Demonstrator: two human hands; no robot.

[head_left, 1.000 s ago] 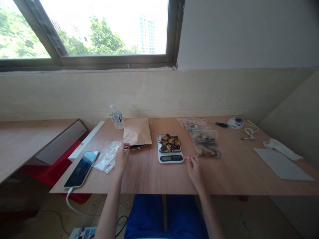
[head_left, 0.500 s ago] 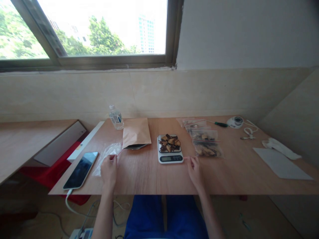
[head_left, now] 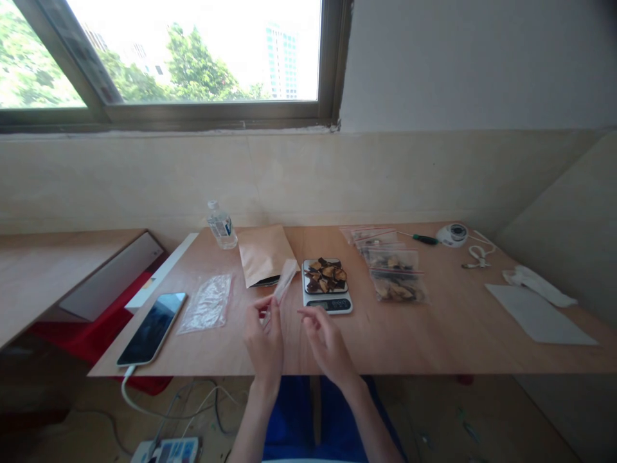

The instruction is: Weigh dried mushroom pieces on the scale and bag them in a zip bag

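Observation:
My left hand (head_left: 264,334) pinches a clear plastic zip bag (head_left: 285,281), which stands up narrow and edge-on from its fingers. My right hand (head_left: 326,341) is just right of it, fingers partly bent and the index stretched toward the bag; I see nothing held in it. Behind my right hand is a white digital kitchen scale (head_left: 348,305), with dried brown slices (head_left: 326,275) heaped on its plate. The scale's display is partly covered by my fingers. A flat pile of clear zip bags (head_left: 206,303) lies left of my left hand.
A brown paper pouch (head_left: 265,252) and a water bottle (head_left: 222,226) are at the back. Filled zip bags (head_left: 398,286) lie right of the scale. A plugged-in phone (head_left: 152,329) is at left; a screwdriver (head_left: 425,239), white camera (head_left: 452,235) and white sheet (head_left: 540,314) are at right.
My left hand has moved right from the bag pile, bringing a clear zip bag in front of the scale. My right hand has come left from the scale's right side toward it.

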